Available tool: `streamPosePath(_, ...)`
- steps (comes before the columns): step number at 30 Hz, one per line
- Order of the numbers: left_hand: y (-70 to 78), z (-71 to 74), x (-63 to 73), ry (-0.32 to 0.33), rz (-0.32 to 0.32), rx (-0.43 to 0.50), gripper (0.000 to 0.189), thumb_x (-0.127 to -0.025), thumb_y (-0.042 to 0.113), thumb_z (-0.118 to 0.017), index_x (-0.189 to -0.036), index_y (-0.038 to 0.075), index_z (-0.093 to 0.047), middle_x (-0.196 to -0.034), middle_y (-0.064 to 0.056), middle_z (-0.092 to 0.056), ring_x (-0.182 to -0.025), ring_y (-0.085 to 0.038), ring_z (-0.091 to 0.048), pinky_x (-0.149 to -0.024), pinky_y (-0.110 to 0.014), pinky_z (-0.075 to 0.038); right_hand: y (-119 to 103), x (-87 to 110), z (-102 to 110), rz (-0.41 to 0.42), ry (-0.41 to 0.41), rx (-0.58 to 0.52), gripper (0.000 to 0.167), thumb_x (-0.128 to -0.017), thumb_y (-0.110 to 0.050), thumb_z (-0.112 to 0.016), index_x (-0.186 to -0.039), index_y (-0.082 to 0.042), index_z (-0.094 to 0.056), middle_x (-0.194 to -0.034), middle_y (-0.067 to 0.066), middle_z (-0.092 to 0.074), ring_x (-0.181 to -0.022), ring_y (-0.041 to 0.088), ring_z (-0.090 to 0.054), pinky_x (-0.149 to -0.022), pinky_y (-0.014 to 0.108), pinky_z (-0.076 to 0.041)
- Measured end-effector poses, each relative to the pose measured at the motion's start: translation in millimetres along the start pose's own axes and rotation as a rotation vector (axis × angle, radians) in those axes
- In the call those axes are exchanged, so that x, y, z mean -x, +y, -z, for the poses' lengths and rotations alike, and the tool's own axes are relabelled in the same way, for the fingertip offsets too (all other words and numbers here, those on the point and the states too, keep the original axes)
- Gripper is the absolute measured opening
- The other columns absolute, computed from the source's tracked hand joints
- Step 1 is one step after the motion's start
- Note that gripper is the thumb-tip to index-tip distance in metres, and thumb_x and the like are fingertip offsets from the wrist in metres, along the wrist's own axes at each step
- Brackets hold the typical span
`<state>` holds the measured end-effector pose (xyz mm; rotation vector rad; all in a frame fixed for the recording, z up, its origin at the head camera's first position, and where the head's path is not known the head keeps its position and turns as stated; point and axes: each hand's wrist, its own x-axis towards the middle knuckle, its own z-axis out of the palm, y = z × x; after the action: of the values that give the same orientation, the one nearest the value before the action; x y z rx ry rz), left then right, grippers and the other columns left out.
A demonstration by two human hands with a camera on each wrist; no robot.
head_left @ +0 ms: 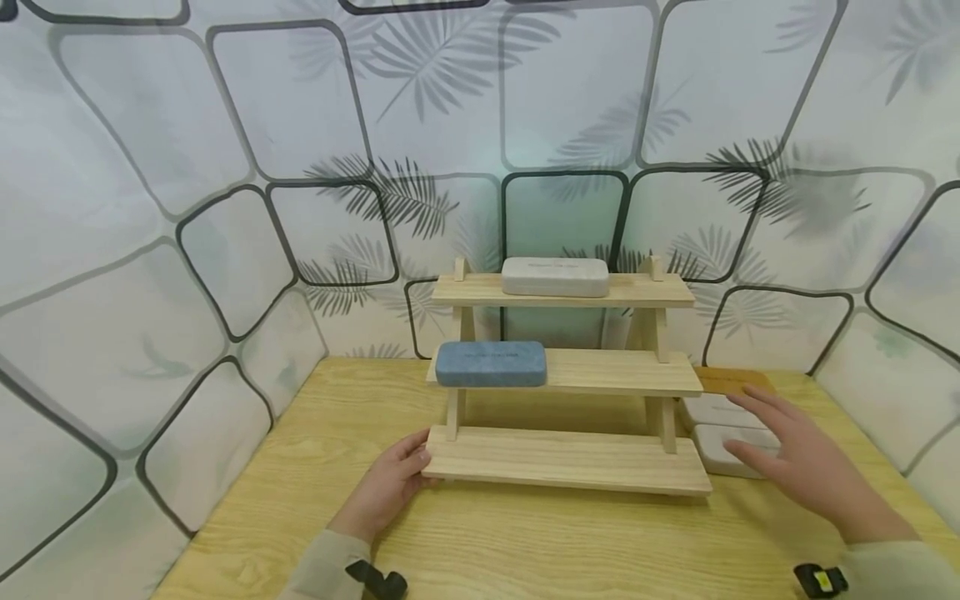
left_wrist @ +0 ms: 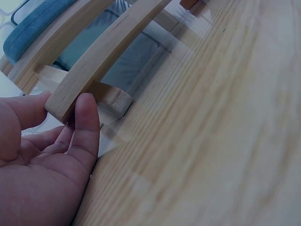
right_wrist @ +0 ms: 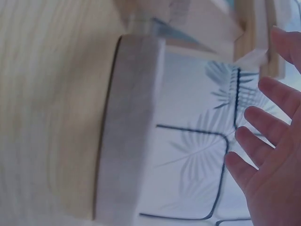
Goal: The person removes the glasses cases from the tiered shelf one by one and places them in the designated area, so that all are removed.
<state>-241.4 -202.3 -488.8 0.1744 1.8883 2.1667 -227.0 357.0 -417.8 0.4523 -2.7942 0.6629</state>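
Observation:
A three-tier wooden shelf stand (head_left: 570, 458) stands on the table. My left hand (head_left: 392, 482) pinches the left end of its lowest board, thumb on top and fingers beneath, as the left wrist view shows with the board (left_wrist: 101, 56) between them. On the middle tier, toward the left, lies a blue oblong case (head_left: 491, 364). A white case (head_left: 555, 277) rests on the top tier. My right hand (head_left: 806, 467) hovers with spread fingers above the white cases (head_left: 731, 450) to the right of the stand, touching nothing. The right wrist view shows its fingers apart (right_wrist: 277, 103).
Behind the white cases lies an orange-brown case (head_left: 735, 381), partly hidden by the right hand. The wood-grain table (head_left: 360, 392) meets patterned fabric walls (head_left: 450, 108) at the back and both sides.

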Motion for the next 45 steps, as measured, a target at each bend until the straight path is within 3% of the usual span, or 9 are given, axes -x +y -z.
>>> streamPosePath(9,0.2,-0.3,0.8,0.003,0.004,-0.004,0.06,-0.109,0.017,-0.048,-0.158,-0.005,-0.021,-0.155,-0.031,-0.032,-0.125,-0.028,-0.052,-0.091,-0.035,-0.051,-35,-7.5,3,0.103,0.045,-0.018,0.071,-0.094,-0.034,-0.074,-0.155,-0.015,-0.043,-0.157,0.022,-0.034,-0.133,0.056,-0.035,-0.089,0.075,-0.035)
streamPosePath(23,0.7,-0.4,-0.5,0.003,0.009,-0.007,0.06,-0.109,0.017,-0.047,-0.158,-0.006,-0.021,-0.155,-0.031,-0.031,-0.124,-0.027,-0.052,-0.09,-0.034,-0.051,-75,-27.9,-11,0.216,0.077,-0.033,0.072,-0.091,-0.033,-0.078,-0.153,-0.013,-0.046,-0.157,0.018,-0.037,-0.135,0.05,-0.038,-0.093,0.069,-0.04)
streamPosePath(45,-1.2,0.3,-1.1,0.003,0.001,-0.016,0.06,-0.109,0.018,-0.048,-0.157,-0.007,-0.023,-0.154,-0.033,-0.031,-0.123,-0.028,-0.054,-0.092,-0.036,-0.051,-111,-48.9,-31,0.236,0.003,-0.13,0.072,-0.096,-0.041,-0.071,-0.155,-0.014,-0.042,-0.16,0.013,-0.034,-0.143,0.041,-0.032,-0.106,0.068,-0.032)
